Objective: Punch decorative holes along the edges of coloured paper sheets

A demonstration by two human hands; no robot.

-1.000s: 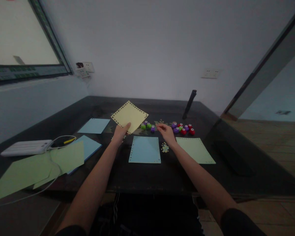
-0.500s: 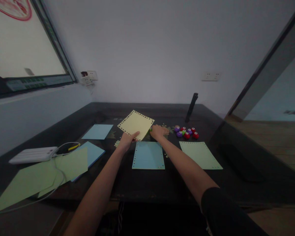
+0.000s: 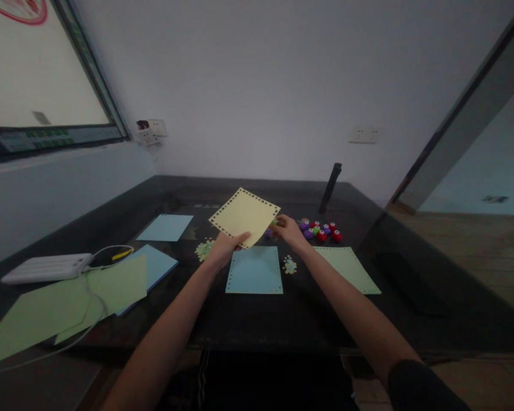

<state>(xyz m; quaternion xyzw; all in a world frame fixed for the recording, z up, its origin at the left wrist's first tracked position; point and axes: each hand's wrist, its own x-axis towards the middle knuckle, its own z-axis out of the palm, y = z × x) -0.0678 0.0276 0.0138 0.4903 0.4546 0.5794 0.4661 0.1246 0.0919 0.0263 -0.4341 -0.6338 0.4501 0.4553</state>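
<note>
A yellow sheet of paper (image 3: 245,214), with punched holes along several edges, is held up off the table by my left hand (image 3: 227,246), thumb on top of its near corner. At the sheet's right corner my right hand (image 3: 288,229) is closed on a small green craft punch (image 3: 276,222), partly hidden by the fingers. A purple piece (image 3: 268,233) shows just below it; I cannot tell whether it is a separate punch. Under the hands lies a blue sheet (image 3: 254,271) with holes along its sides. Several round red, purple and green craft punches (image 3: 321,231) stand just right of my right hand.
Small paper cutouts lie in two heaps, one left (image 3: 204,249) and one right (image 3: 290,264). A pale green sheet (image 3: 349,268) lies right, a light blue sheet (image 3: 165,227) left. Beyond are green sheets (image 3: 68,302), a white power bank (image 3: 47,268) with a cable, and a black upright stick (image 3: 330,188).
My right hand has drawn back slightly right from pressing on the table and now grips the green punch at the paper's corner. The yellow sheet has shifted slightly right. The view has moved slightly.
</note>
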